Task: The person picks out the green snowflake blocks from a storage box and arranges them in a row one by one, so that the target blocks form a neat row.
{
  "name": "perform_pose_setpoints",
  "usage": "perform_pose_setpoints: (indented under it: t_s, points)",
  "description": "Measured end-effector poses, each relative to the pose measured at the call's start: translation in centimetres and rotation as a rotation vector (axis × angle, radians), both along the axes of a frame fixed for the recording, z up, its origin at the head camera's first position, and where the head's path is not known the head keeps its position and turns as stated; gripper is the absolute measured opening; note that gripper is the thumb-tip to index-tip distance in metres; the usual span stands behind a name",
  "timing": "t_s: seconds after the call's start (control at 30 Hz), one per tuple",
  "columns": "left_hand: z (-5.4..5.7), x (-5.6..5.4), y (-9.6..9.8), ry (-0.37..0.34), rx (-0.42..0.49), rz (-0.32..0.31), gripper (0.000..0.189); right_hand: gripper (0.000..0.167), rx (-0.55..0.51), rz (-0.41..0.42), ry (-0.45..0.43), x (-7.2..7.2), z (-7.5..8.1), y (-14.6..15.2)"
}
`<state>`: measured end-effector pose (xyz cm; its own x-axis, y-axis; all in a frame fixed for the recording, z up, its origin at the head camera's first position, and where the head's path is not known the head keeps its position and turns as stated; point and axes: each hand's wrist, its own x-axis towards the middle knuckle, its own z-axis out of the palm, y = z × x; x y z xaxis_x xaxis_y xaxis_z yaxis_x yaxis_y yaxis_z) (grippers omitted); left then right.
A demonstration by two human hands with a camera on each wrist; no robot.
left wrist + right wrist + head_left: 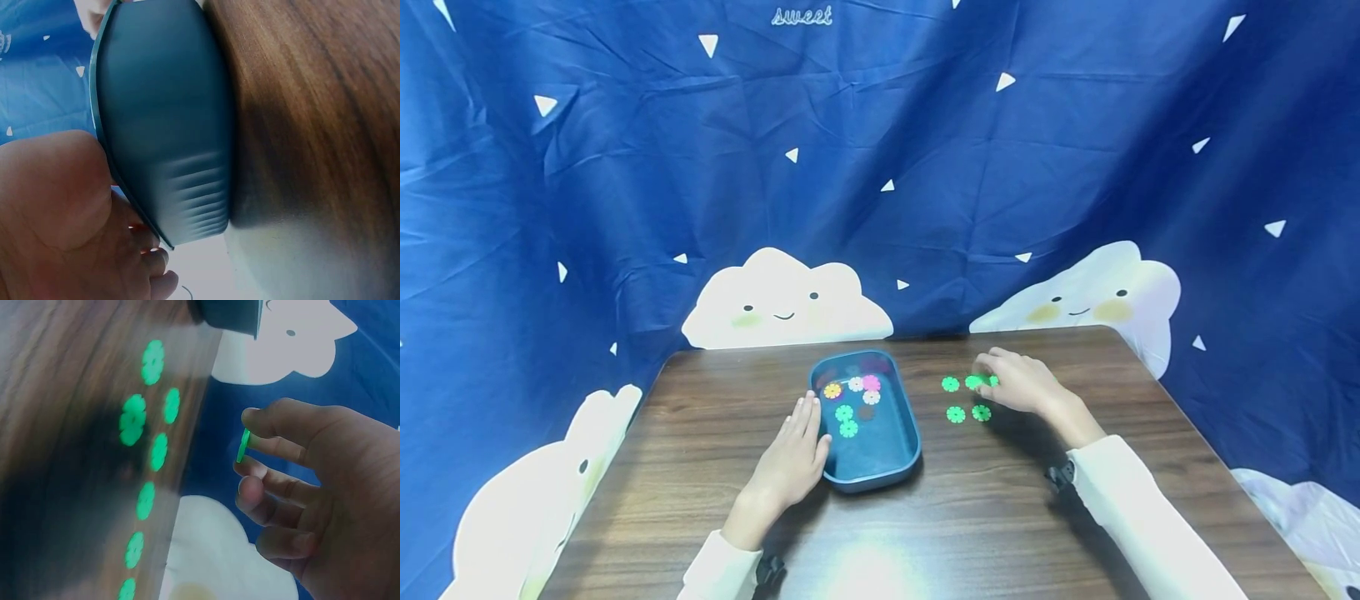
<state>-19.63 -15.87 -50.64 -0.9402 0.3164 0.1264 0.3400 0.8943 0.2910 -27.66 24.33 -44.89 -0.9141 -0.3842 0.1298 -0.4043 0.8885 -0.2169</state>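
My left hand rests along the left rim of a blue plastic tray, its fingers straight; the left wrist view shows the palm against the rim. Lying in the tray are several small flower-shaped discs, among them an orange one, a pink one and a green one. To the right of the tray, my right hand is just over a group of green discs. Between thumb and fingertips it pinches a green flower-shaped disc, held up off the table.
More green discs lie roughly in a row on the brown wooden table. Behind the table hangs a blue cloth with white triangles and smiling clouds. Black bands circle both wrists at the white sleeves.
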Motion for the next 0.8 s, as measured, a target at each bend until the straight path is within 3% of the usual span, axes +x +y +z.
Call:
perform_pose_setpoints:
  t_s: [0.43,0.8]
  points:
    - [0.2,0.1,0.0,-0.017,0.004,0.008,0.066,0.027,-0.041,-0.061,-0.048,1.0,-2.0,3.0]
    - [0.2,0.1,0.1,-0.016,0.008,0.009,0.066,0.024,-0.05,-0.055,-0.066,1.2,-4.3,4.1]
